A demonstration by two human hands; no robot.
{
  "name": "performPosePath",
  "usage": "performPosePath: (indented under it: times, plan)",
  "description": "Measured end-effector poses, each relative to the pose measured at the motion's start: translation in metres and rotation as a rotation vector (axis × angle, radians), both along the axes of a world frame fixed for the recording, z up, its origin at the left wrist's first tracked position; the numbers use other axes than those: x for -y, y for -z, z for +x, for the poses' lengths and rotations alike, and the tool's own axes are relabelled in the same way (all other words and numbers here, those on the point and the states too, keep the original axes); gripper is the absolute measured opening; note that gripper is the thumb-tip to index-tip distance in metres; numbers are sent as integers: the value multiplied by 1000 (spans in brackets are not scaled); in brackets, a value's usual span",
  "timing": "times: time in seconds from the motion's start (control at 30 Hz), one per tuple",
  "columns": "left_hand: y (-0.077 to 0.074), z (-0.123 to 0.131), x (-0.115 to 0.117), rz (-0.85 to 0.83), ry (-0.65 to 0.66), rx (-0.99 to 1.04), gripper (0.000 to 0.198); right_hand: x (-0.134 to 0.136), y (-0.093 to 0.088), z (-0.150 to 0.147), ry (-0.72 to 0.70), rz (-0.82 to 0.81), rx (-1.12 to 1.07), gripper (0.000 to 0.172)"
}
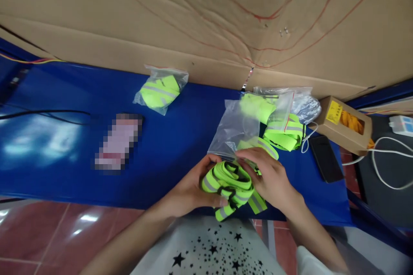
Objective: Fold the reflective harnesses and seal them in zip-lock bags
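My left hand point(193, 187) and my right hand point(269, 176) together grip a folded neon-yellow strap with grey reflective bands point(230, 187) over the near edge of the blue table point(80, 137). Both hands have fingers wrapped round the bundle. Just beyond my hands lies an open clear plastic bag point(235, 131). Behind it more neon straps point(285, 133) lie loose, partly inside another clear bag point(292, 101).
A sealed bag with a neon strap point(160, 90) lies at the table's back. A blurred pink item point(118, 142) lies to the left. A black phone point(326, 159), a cardboard box point(344, 124) and white cables point(383, 163) are on the right. A cardboard wall point(193, 17) runs behind.
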State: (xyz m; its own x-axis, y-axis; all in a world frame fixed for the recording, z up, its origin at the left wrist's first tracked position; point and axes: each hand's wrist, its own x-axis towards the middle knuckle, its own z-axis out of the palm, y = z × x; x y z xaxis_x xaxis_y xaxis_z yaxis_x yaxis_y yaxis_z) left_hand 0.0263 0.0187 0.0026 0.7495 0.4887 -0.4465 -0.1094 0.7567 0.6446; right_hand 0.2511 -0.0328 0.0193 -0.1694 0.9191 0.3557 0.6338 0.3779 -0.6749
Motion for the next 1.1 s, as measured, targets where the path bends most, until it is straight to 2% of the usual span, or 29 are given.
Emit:
performPosePath:
  times: [0.17, 0.27, 0.37, 0.47, 0.57, 0.67, 0.77, 0.83, 0.9, 0.97, 1.1]
  plan:
    - [12, 1, -8, -148, -94, -93, 82, -2, 4, -6, 169, -51, -188, 26]
    - [13, 4, -13, -142, -116, -90, 81, -2, 9, -6, 228, -137, -379, 22]
    - [13, 6, -15, -84, -101, -99, 64, -2, 13, -6, 201, -172, -461, 21]
    - [16, 6, -14, -49, -113, -115, 58, -2, 14, -5, 113, -134, -400, 25]
    - [20, 3, -14, -30, -119, -103, 77, -3, 14, -1, 40, -107, -326, 30]
    - [23, 0, -14, -47, -109, -38, 100, -4, 15, 4, 64, -124, -300, 31]
    - [24, -1, -14, -89, -71, 44, 106, -3, 17, 8, 109, -93, -279, 31]
    - [23, -1, -14, -97, -51, 68, 107, -2, 17, 8, 85, -82, -272, 32]
    - [21, 1, -15, -76, -56, 49, 103, -1, 17, 7, 50, -93, -293, 33]
    - [19, 3, -16, -42, -67, 16, 88, -1, 16, 6, 42, -109, -318, 32]
    - [19, 10, -14, -21, -94, -79, 64, 1, 14, 2, 121, -106, -384, 29]
